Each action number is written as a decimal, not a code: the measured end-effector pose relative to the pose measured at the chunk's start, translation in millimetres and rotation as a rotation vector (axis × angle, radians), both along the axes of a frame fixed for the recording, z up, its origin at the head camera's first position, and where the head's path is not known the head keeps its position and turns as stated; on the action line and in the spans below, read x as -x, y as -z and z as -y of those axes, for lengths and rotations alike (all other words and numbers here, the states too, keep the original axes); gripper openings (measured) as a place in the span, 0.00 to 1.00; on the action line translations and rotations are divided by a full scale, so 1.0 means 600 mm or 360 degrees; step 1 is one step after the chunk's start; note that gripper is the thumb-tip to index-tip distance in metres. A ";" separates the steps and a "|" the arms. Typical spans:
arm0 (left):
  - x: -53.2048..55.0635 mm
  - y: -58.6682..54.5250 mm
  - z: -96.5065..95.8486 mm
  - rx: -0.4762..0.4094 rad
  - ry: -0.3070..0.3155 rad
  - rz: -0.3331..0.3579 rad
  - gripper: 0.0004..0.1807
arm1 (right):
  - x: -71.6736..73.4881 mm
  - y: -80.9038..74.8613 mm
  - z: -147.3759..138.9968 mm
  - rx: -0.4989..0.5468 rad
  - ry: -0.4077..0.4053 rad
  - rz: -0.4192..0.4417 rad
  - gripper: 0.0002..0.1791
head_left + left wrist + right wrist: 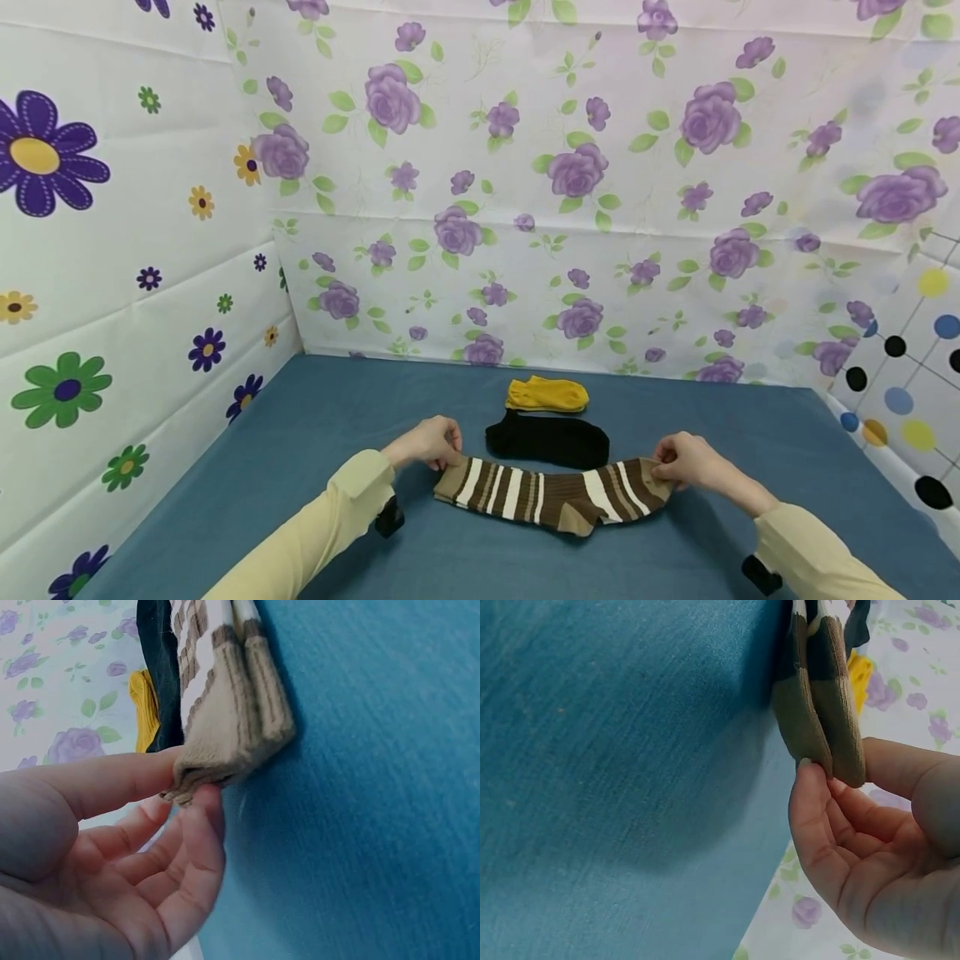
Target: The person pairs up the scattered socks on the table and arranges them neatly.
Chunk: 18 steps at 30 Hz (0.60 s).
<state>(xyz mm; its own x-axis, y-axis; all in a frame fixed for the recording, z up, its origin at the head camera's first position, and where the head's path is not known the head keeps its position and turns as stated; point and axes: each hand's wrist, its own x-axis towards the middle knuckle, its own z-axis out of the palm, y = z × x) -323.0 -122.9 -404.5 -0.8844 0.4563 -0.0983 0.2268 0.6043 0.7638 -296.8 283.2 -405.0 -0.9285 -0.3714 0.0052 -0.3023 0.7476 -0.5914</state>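
Observation:
A pair of brown, tan and white striped socks (551, 492), one layered on the other, stretches sideways between my two hands. My left hand (429, 442) pinches the tan cuff end between thumb and fingers; the left wrist view shows the cuff openings of the striped socks (225, 720) at those fingertips. With thumb and fingers, my right hand (693, 461) pinches the tan toe end. Both toes of the striped socks (817, 712) lie side by side in the right wrist view. The tan heel hangs toward the near side.
Just behind the striped socks lie black socks (551, 440), with folded yellow socks (547, 394) farther back. All are on a blue cloth-covered table (360, 400). A floral sheet (510, 183) hangs behind, and a patterned sheet (135, 275) stands along the left.

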 end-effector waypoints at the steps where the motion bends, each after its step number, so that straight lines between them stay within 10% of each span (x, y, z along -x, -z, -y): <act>1: 0.001 0.001 -0.001 -0.0011 -0.0012 -0.0010 0.05 | 0.000 0.000 0.000 -0.0008 0.0009 0.0004 0.03; 8: 0.005 0.009 0.001 -0.0048 -0.0054 -0.0100 0.03 | 0.002 0.002 -0.003 -0.0024 -0.0011 0.0032 0.04; 18: 0.018 -0.015 0.002 0.0093 -0.0136 -0.0771 0.03 | 0.010 -0.025 -0.006 -0.0078 0.0125 -0.0226 0.16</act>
